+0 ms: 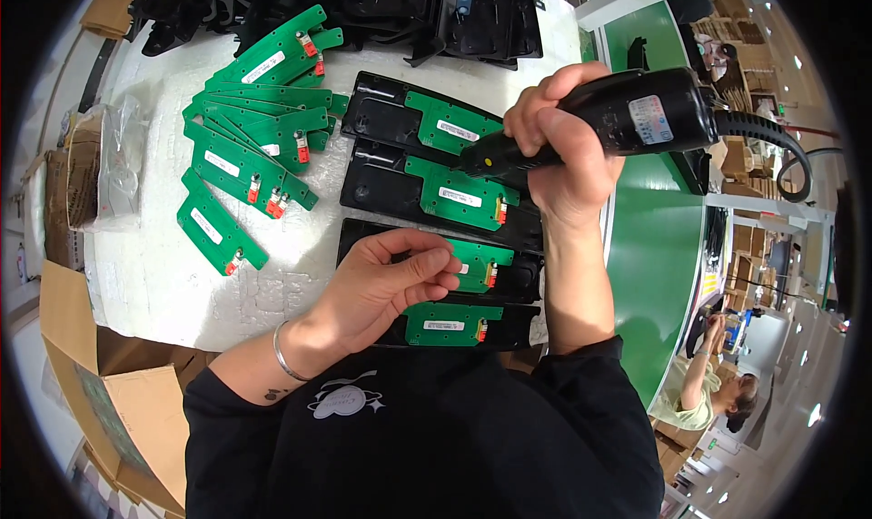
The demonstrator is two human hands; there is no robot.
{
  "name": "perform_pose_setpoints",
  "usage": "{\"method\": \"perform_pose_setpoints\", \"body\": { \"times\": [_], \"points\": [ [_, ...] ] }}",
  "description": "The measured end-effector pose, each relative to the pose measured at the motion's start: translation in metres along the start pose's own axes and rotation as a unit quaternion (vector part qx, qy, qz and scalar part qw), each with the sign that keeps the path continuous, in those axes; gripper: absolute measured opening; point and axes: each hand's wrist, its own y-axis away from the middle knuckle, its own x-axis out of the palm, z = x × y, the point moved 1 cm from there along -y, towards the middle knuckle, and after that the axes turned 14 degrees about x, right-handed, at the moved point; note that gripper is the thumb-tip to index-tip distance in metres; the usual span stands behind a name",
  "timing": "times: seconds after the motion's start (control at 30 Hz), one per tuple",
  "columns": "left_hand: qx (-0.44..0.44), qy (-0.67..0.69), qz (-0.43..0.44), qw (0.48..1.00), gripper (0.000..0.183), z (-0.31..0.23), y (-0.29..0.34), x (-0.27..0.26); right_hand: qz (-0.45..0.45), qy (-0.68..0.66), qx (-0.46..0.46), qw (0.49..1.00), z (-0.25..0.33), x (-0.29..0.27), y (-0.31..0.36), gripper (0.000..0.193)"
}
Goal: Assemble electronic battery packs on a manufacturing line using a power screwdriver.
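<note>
My right hand (572,147) is wrapped round a black corded electric screwdriver (627,115), held nearly level. Its tip points left, over the upper edge of a green circuit board (459,195) in a black plastic housing (372,178). Curled with thumb against fingers, my left hand (395,278) hovers over a lower housing; anything inside the pinch is hidden. Another circuit board (450,130) lies in the housing above. Two more boards sit in housings closer to me, the nearest board (440,325) beside my left wrist. Each carries a white label, and most show a red-and-white connector.
Loose green boards (218,160) lie fanned on the white foam surface (154,274) to the left. Black plastic parts (391,10) are piled at the far side. Open cardboard boxes (145,410) stand lower left. A green bench (649,274) runs along the right; a co-worker (699,392) is beyond it.
</note>
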Motion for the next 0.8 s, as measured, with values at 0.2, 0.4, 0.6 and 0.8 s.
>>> {"method": "perform_pose_setpoints", "body": {
  "times": [0.2, 0.4, 0.6, 0.8],
  "points": [
    [0.015, 0.039, 0.003, 0.999, 0.019, 0.001, -0.003, 0.004, -0.025, 0.095, 0.031, 0.995, 0.005, 0.001, 0.006, 0.016],
    [0.033, 0.064, -0.039, 0.997, 0.013, 0.006, -0.006, -0.007, -0.006, 0.067, -0.011, 0.998, 0.024, 0.012, 0.033, 0.013],
    [0.035, 0.123, -0.029, 0.991, 0.013, 0.007, -0.013, -0.003, 0.161, -0.039, -0.141, 0.976, 0.081, 0.023, 0.076, 0.022],
    [0.035, 0.105, -0.003, 0.994, 0.027, 0.012, -0.013, -0.01, 0.152, 0.011, -0.175, 0.973, 0.078, 0.02, 0.083, 0.021]
  ]
}}
